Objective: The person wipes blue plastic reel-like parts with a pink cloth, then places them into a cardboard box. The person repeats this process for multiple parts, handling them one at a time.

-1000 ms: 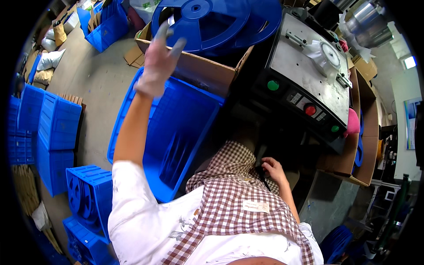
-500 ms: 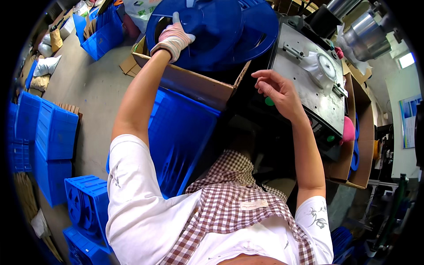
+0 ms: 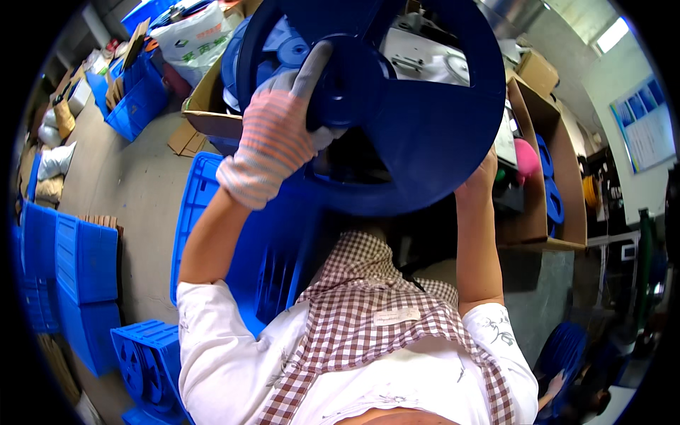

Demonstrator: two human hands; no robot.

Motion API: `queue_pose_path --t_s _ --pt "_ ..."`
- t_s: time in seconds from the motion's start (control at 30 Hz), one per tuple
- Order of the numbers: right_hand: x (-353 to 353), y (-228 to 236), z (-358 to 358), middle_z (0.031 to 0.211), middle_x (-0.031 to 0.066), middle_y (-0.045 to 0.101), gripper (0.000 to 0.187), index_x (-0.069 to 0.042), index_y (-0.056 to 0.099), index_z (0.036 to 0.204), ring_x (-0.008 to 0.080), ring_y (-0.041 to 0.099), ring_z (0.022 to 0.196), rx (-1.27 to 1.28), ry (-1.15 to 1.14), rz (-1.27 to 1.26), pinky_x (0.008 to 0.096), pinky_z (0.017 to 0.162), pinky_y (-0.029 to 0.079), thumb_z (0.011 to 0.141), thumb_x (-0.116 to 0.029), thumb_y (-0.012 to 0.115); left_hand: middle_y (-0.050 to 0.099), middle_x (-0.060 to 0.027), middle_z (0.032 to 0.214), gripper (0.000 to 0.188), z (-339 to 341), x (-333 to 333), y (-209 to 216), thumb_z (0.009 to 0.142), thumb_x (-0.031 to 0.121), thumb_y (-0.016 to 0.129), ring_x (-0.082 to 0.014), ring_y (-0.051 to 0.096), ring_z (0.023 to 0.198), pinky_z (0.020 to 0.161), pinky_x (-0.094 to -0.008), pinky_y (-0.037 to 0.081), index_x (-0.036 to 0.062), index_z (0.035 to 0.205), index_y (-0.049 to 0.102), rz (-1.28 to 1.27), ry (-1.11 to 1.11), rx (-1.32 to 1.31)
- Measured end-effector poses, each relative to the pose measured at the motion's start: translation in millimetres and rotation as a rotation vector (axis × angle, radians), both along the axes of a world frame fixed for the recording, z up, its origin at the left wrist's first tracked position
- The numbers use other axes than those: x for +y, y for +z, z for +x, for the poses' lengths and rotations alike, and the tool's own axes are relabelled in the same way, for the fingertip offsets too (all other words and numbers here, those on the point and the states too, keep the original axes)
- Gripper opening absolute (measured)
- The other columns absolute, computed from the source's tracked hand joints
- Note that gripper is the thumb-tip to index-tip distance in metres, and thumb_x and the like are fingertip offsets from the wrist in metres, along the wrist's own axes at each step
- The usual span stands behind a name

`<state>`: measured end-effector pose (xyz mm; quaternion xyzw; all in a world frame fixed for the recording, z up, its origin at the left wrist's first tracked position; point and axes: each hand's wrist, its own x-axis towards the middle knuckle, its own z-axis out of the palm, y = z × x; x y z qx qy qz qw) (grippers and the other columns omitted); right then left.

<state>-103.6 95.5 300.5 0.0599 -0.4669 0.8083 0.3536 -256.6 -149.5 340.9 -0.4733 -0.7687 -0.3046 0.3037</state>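
Observation:
A large dark-blue plastic reel (image 3: 432, 134) with a round hub and wide openings is held up before me. My left hand (image 3: 273, 131), in a striped glove with grey fingertips, grips it at the hub. The index finger lies along the hub's face and the thumb sits below. My bare right hand (image 3: 480, 173) is at the reel's lower right rim, its fingers mostly hidden behind it. Beyond the reel, a cardboard box (image 3: 212, 122) holds more blue reels (image 3: 290, 51). Through an opening in the reel shows the machine's metal plate (image 3: 414, 53), partly covered.
An open blue crate (image 3: 188, 234) stands below my left arm. Stacked blue crates (image 3: 88, 262) are farther left. On the right is a cardboard box (image 3: 559, 170) with blue parts and a pink round thing (image 3: 525, 160) beside it. Another person's hand (image 3: 556, 384) shows at lower right.
My left hand has lifted a reel from the box and brought it nearer and to the right. My right hand has gone from free in the air to the reel's rim.

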Motion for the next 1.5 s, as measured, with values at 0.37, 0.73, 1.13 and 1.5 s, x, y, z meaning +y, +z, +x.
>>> queue_pose_path --t_s 0.37,0.73,1.13,1.5 --pt "50.9 -46.5 165.5 0.111 0.0100 0.066 0.031 -0.001 0.055 0.123 0.0191 0.065 0.099 -0.121 -0.197 -0.193 0.0322 0.087 0.054 0.098 -0.020 0.054 0.056 -0.0146 0.129 0.054 40.1 -46.6 -161.2 0.087 0.025 0.070 -0.0256 0.054 0.122 0.094 -0.0363 0.052 0.0098 0.134 0.048 0.781 -0.902 -1.190" --pt "4.3 -66.2 141.2 0.132 0.0252 0.048 0.057 -0.001 0.039 0.139 0.0362 0.047 0.120 -0.585 -0.809 1.188 0.0420 0.104 0.036 0.098 -0.041 0.048 0.051 -0.0162 0.133 0.084 190.0 58.6 -117.2 0.081 0.035 0.075 -0.0264 0.051 0.122 0.099 -0.0393 0.047 0.0128 0.147 0.027 0.559 -0.990 -1.601" --pt "-12.6 -73.1 189.5 0.124 0.0248 0.049 0.060 -0.001 0.042 0.137 0.0360 0.049 0.110 -0.818 -0.122 1.048 0.0402 0.096 0.040 0.097 -0.046 0.040 0.057 -0.0235 0.111 0.102 194.9 92.3 -105.7 0.069 0.045 0.080 -0.0355 0.060 0.099 0.088 -0.0467 0.051 0.0093 0.149 0.028 0.063 -0.478 -0.687" --pt "14.0 -75.3 199.0 0.113 0.0214 0.055 0.068 -0.004 0.038 0.139 0.0298 0.056 0.095 -0.815 -0.024 0.524 0.0380 0.086 0.047 0.091 -0.051 0.047 0.057 -0.0254 0.092 0.095 200.5 94.7 -87.6 0.062 0.027 0.082 -0.0423 0.054 0.083 0.077 -0.0472 0.046 0.0248 0.146 0.039 -0.176 -0.501 -0.286"
